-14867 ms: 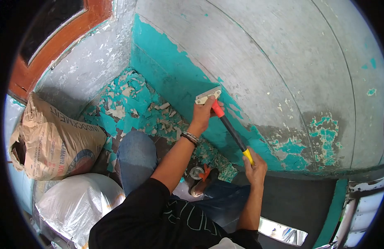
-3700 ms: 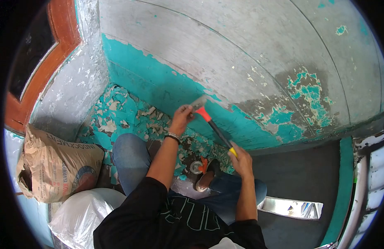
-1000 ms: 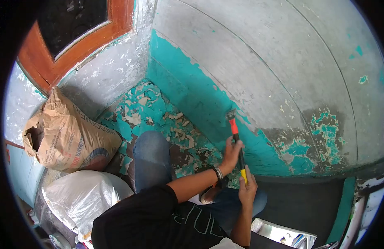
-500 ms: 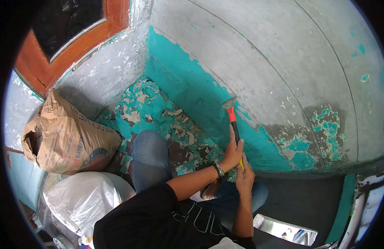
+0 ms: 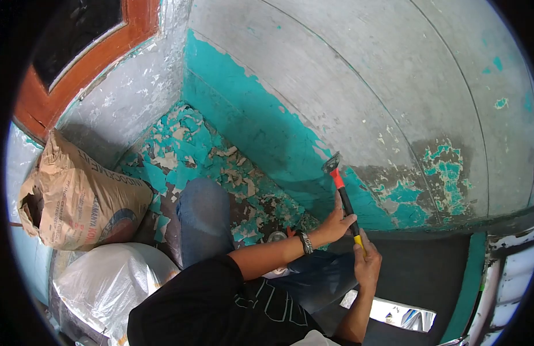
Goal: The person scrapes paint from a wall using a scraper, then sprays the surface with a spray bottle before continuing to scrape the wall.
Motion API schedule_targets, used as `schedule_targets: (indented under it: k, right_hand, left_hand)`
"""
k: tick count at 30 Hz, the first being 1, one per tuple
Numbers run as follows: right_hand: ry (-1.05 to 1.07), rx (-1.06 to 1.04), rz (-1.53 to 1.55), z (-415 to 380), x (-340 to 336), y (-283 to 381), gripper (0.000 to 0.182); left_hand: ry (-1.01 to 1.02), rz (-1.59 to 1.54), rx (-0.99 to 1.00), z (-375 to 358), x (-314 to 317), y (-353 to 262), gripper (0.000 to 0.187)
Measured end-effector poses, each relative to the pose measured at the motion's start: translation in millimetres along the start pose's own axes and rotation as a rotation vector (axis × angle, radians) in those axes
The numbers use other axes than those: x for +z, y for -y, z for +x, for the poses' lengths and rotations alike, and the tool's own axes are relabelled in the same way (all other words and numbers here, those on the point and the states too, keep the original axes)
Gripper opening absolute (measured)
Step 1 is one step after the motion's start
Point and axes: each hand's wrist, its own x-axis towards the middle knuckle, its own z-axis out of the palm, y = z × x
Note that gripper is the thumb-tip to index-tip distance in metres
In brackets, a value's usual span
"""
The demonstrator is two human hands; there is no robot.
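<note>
A long-handled scraper point(image 5: 346, 202), red at the neck, black along the shaft and yellow at the end, slants up toward the wall. Its metal blade point(image 5: 331, 162) appears to touch the wall where turquoise paint borders bare grey. My left hand point(image 5: 336, 224), with a bracelet at its wrist, is closed around the black shaft. Lower down, my right hand point(image 5: 368, 262) grips the yellow end. Turquoise paint point(image 5: 249, 118) covers a band along the wall's base, its upper edge ragged.
Turquoise and pale paint flakes point(image 5: 186, 144) cover the floor in the corner. A brown paper sack point(image 5: 94, 202) stands at left, with a white plastic sack point(image 5: 114, 285) beside it. A wood-framed door or window point(image 5: 88, 66) is at upper left. My bent knee point(image 5: 203, 202) is near the flakes.
The scraper's blade has moved right and down along the paint edge, and both hands have shifted right with it. The whole view has shifted slightly.
</note>
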Motion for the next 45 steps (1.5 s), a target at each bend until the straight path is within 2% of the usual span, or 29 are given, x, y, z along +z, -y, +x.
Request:
schedule_targets:
  k: [7,11,13,14,16,19,21,23,24,25,26,28,29,30,32,35,36,38,39,41,42,44,45]
  right_hand:
    - [0.015,-0.066,-0.132,11.1,-16.7,17.2,0.038]
    - [0.064,-0.101,-0.182,25.2,-25.6,25.2,0.038]
    - [0.09,-0.093,-0.207,35.1,-23.7,26.9,0.037]
    - [0.112,-0.102,-0.218,45.8,-16.3,27.5,0.037]
    - [0.151,-0.184,-0.213,76.5,8.1,27.6,0.036]
    - [0.205,-0.273,-0.19,110.1,54.5,40.1,0.036]
    - [0.2,-0.292,-0.168,120.1,96.6,40.2,0.036]
    - [0.199,-0.309,-0.143,114.7,114.6,46.7,0.036]
    - [0.184,-0.268,-0.077,100.7,117.2,48.8,0.037]
    - [0.17,-0.222,-0.017,86.8,115.5,46.6,0.038]
    - [0.166,-0.219,-0.019,73.7,108.2,42.1,0.038]
    - [0.089,-0.232,0.119,47.1,81.1,29.4,0.04]
    - [0.103,-0.158,0.151,33.6,65.2,22.7,0.039]
    - [0.117,-0.084,0.184,20.9,47.7,17.0,0.039]
    - [0.141,0.138,0.309,1.1,13.3,11.8,0.038]
    - [0.007,-0.029,0.193,-3.4,-28.4,7.6,0.036]
    - [0.004,-0.027,0.196,0.4,-42.7,14.2,0.036]
    - [-0.064,-0.286,0.013,11.1,-66.3,30.7,0.032]
    - [-0.068,-0.291,0.011,13.9,-72.7,39.9,0.032]
    - [-0.037,-0.224,0.324,21.3,-77.6,54.7,0.029]
    - [-0.032,-0.224,0.323,31.3,-69.7,57.3,0.029]
    - [-0.214,-0.592,0.427,58.1,-40.1,59.2,0.028]
    - [-0.209,-0.598,0.425,71.7,-23.9,66.4,0.028]
  left_hand:
    - [0.025,-0.237,0.043,3.8,2.8,-3.9,0.088]
    - [0.012,-0.299,-0.006,8.0,4.9,-9.3,0.087]
    - [-0.1,-0.387,0.045,17.9,0.5,-4.3,0.086]
    - [-0.099,-0.386,0.052,22.3,-5.4,-5.9,0.086]
    - [-0.271,-0.381,0.012,29.3,-30.7,-17.3,0.081]
    - [-0.372,-0.401,0.132,47.5,-86.6,-14.3,0.066]
    - [-0.475,-0.378,0.134,46.8,-119.2,-23.0,0.06]
    - [-0.472,-0.341,0.167,44.7,-135.4,-18.5,0.06]
    - [-0.463,-0.303,0.189,41.4,-139.9,-18.2,0.06]
    - [-0.507,-0.269,0.197,38.4,-129.4,-22.7,0.04]
    - [-0.503,-0.27,0.195,39.4,-122.3,-21.4,0.04]
    - [-0.391,-0.287,0.194,44.0,-108.6,-16.9,0.025]
    - [-0.339,-0.274,0.142,38.9,-95.0,-25.4,0.019]
    - [-0.337,-0.279,0.144,33.8,-80.1,-32.7,0.019]
    - [-0.179,-0.346,-0.002,29.2,-52.1,-43.8,0.022]
    - [-0.084,-0.432,-0.094,38.0,-19.2,-50.9,0.021]
    - [-0.082,-0.429,-0.096,44.0,-14.2,-50.5,0.021]
    - [-0.101,-0.467,-0.134,57.7,-10.4,-53.2,0.02]
    - [-0.14,-0.465,-0.144,52.9,-8.7,-67.0,0.017]
    - [-0.103,-0.524,-0.134,57.6,-20.0,-72.3,0.017]
    - [-0.07,-0.583,-0.132,59.4,-25.2,-73.8,0.018]
    - [-0.085,-0.653,-0.115,61.6,-28.9,-80.9,0.02]
    - [-0.089,-0.715,-0.091,64.3,-29.6,-85.3,0.022]
